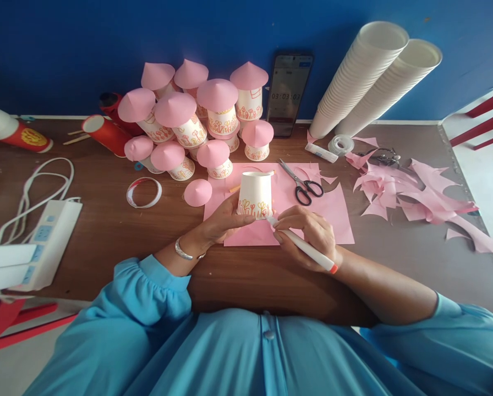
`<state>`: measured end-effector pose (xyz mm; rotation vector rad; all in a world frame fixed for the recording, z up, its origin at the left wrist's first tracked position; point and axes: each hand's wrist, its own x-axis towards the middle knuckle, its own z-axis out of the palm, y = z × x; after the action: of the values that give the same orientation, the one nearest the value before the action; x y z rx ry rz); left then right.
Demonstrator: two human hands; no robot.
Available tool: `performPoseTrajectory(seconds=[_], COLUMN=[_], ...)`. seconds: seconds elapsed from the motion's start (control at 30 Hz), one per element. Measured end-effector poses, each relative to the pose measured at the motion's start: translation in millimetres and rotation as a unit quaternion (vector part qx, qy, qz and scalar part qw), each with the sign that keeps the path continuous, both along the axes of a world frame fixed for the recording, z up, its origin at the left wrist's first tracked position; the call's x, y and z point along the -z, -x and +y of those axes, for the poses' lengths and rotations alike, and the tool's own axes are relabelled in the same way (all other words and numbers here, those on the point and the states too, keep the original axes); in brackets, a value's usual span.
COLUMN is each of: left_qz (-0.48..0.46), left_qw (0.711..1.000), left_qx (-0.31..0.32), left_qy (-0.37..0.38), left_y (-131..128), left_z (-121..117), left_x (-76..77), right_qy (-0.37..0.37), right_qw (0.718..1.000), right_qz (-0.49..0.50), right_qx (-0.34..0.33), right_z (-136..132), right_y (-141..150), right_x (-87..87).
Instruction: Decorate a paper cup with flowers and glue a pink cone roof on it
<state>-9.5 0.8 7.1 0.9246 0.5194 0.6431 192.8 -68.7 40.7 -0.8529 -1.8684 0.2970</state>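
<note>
Your left hand (223, 221), half closed, holds flowery paper cup (255, 191), left of your right hand (315, 232), which pinches marker pen (307, 249); tip maybe touching. Cup likely light, easily dented: hold sides softly.

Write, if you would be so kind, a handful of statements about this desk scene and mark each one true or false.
1. The left hand holds a paper cup. True.
2. The right hand holds the scissors. False: it holds a pen, and the scissors lie on the pink sheet.
3. The held cup is blank. False: flower shapes show along its lower part.
4. The phone leans against the blue wall. True.
5. The power strip lies on the person's right. False: it lies on the left.
</note>
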Motion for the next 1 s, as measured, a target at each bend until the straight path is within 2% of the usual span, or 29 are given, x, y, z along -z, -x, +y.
performPoseTrajectory(seconds=[0.2, 0.63, 1.0], left_qz=[-0.015, 0.031, 0.017], left_qw=[1.000, 0.999, 1.000], left_qx=[0.008, 0.009, 0.004], left_qy=[-0.008, -0.021, -0.009], left_y=[-0.3, -1.1, -1.2], left_z=[0.5, 1.8, 1.6], left_x=[0.2, 0.1, -0.5], right_qy=[0.004, 0.015, -0.004], right_qw=[1.000, 1.000, 1.000], right_qz=[-0.009, -0.016, 0.003], right_qx=[0.004, 0.004, -0.025], right_z=[0.2, 0.1, 0.1], right_y=[-0.4, 0.2, -0.4], right_x=[1.6, -0.4, -2.2])
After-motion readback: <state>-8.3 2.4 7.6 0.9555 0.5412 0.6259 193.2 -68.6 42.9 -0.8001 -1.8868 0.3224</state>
